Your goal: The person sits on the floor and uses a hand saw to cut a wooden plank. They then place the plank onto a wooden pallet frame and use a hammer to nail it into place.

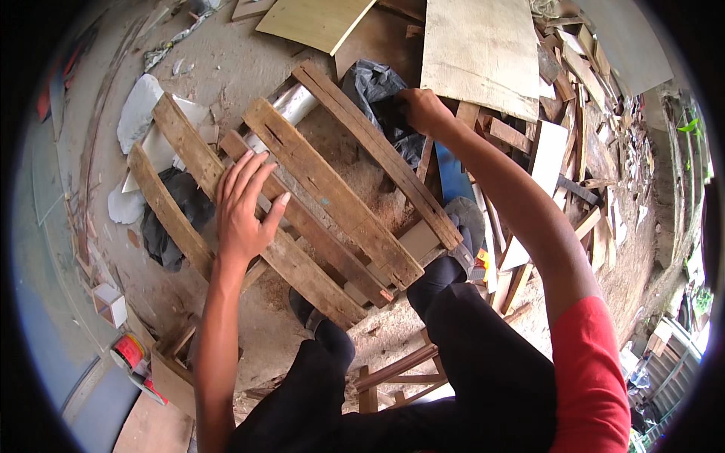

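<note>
Several worn wooden slats (330, 198) lie side by side before me, slanting from upper left to lower right. My left hand (245, 202) is open, its fingers spread over a narrow slat (321, 234) and the wider slat (302, 272) beside it. Beyond the far-right slat (377, 153) sits a crumpled black plastic bag (370, 84). My right hand (427, 113) is closed at that bag's right side, with its fingertips partly hidden in the dark folds. A second black plastic bag (177, 215) lies partly under the leftmost slats.
Pale wooden boards (479, 57) lie at the top. Heaped wood offcuts (581, 136) fill the right side, with a blue piece (453, 177) near the bag. My feet (464, 226) are at the slats' near ends. A red roll (128, 351) lies at lower left.
</note>
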`<state>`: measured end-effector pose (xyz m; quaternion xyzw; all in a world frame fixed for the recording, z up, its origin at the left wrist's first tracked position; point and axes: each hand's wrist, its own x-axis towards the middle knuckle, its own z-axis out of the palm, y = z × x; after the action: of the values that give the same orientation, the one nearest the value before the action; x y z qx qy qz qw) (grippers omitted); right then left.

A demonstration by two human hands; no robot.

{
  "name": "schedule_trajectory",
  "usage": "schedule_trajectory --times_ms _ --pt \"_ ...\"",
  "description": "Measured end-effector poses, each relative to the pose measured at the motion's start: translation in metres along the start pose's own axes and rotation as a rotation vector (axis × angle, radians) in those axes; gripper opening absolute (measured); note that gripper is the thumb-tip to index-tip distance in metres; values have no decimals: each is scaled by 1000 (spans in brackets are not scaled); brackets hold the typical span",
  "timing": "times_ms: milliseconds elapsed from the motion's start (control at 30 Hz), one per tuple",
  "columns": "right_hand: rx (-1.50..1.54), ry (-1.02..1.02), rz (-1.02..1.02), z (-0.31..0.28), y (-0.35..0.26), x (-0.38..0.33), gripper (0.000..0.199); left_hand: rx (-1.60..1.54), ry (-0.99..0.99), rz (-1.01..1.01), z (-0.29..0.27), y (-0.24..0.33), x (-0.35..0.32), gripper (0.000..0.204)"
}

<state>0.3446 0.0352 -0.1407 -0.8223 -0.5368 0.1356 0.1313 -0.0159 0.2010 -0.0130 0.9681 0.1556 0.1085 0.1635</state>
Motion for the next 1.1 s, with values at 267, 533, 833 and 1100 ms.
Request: schedule_trajectory --times_ms 267,533,833,1100 --pt "-54 -168 64 -15 -38 -4 39 -6 9 -12 -3 0 1 42" --pt "-20 -136 32 -7 -30 -4 42 -1 7 -18 -1 0 0 41" --pt "-38 -100 -28 0 -19 -4 46 -16 39 -8 1 -2 -1 41" --pt "6 -71 -38 4 -15 -8 45 -17 49 -7 2 -3 -2 40"
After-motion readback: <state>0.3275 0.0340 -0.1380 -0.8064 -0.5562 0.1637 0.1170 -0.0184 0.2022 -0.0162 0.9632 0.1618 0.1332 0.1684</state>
